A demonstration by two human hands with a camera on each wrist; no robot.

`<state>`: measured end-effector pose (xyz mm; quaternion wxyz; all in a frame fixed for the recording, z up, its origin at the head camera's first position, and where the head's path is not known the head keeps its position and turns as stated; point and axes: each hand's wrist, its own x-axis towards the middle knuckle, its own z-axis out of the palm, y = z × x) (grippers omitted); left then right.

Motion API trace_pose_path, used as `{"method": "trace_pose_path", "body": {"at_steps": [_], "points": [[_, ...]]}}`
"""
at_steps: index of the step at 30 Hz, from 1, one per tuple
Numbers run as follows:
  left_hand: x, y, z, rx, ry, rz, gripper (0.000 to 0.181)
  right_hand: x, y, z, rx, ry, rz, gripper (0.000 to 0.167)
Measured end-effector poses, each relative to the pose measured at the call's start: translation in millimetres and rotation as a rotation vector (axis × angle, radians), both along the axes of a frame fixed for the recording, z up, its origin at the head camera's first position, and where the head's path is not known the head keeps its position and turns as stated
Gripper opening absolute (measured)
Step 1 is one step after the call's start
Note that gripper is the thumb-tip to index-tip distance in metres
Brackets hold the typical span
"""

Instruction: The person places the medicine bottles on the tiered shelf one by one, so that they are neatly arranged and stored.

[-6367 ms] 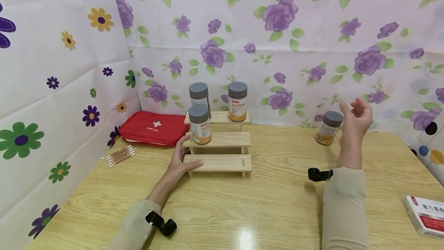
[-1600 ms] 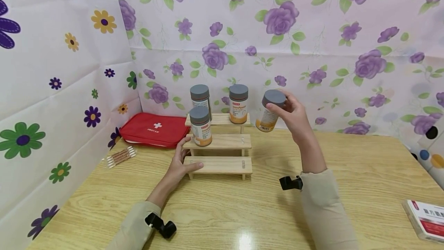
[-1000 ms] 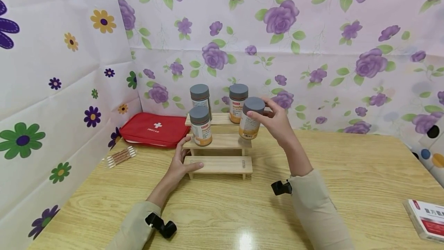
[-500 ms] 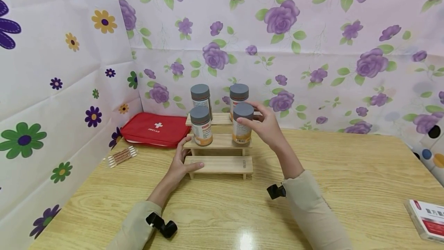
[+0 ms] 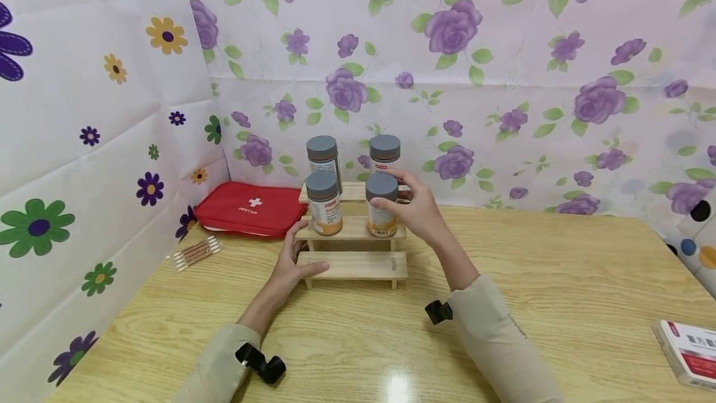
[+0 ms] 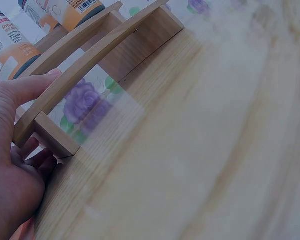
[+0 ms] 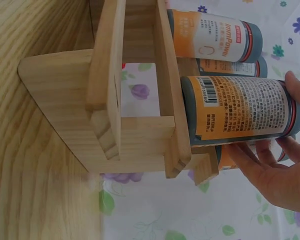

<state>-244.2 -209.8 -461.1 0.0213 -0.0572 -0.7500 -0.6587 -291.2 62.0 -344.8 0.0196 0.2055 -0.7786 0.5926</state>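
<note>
A three-tier wooden rack stands on the table. My left hand grips its left end, thumb over the bottom shelf and fingers behind, as the left wrist view also shows. My right hand holds a grey-lidded supplement bottle at the right of the middle shelf; in the right wrist view its base meets the shelf and its barcode side shows. A second bottle sits at the left of that shelf. On the top shelf are a left bottle and a right bottle, both partly hidden.
A red first-aid pouch lies behind left of the rack. Near it is a small pack of cotton swabs. At the table's right edge lies a white and red box. A flowered cloth hangs behind the table.
The bottle stood at the table's far right earlier. My right hand has taken it, carried it left and brought it down onto the middle shelf. My left hand has stayed on the rack.
</note>
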Motion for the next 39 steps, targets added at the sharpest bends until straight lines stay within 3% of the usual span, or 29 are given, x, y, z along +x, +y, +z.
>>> {"method": "trace_pose_path", "body": {"at_steps": [18,25,39], "points": [[-0.3,1.1,0.1,0.011,-0.010,-0.004,0.089,-1.5,4.1,-3.5,0.101,0.083,-0.041,0.061],[0.0,0.9,1.7,0.000,-0.006,0.002,0.089,-2.4,2.1,-2.3,0.088,0.145,-0.049,0.062],[0.3,-0.4,-0.5,0.006,-0.008,0.001,0.089,-4.1,1.7,-4.1,0.087,0.131,-0.059,0.061]]}}
